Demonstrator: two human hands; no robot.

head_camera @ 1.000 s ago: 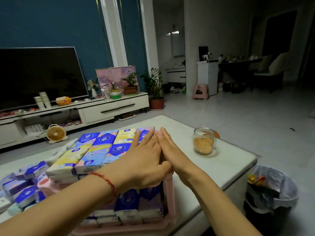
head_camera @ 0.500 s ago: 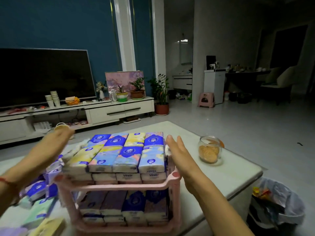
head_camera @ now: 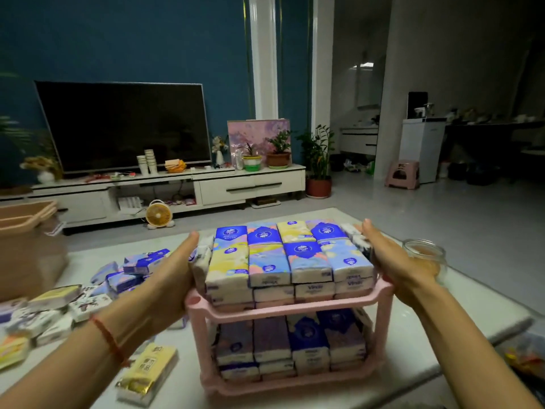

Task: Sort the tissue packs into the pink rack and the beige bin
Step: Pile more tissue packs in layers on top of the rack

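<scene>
Bin (head_camera: 28, 231) is seen at the far left edge, partly cut off; contents not visible. Loose packs (head_camera: 59, 305) are scattered on the table (head_camera: 427, 335) between bin and rack, some overlapping. Gold pack (head_camera: 147, 373) is laid nearest the camera, left of the rack base.

Left hand (head_camera: 168, 278) is held flat, fingers straight, pressed against the left side of the top stack. Red string (head_camera: 110, 340) is worn at that wrist.

Rack (head_camera: 290, 310) is stood upright on the table, centre, with two tiers. Top packs (head_camera: 283, 255) are laid four columns wide and stacked in layers, rising above the rim. Lower packs (head_camera: 292, 340) are packed four wide as well, filling the tier.

Right hand (head_camera: 395, 261) is held flat, fingers straight, pressed against the right side of the top stack. Nothing is gripped by either hand.

Jar (head_camera: 424, 255) is set on the table just behind the right hand, partly hidden by it; contents brownish, not identifiable.

In the background, TV (head_camera: 124, 125) is mounted above a low white cabinet (head_camera: 250, 184), and fan (head_camera: 159, 215) is placed on the floor.
</scene>
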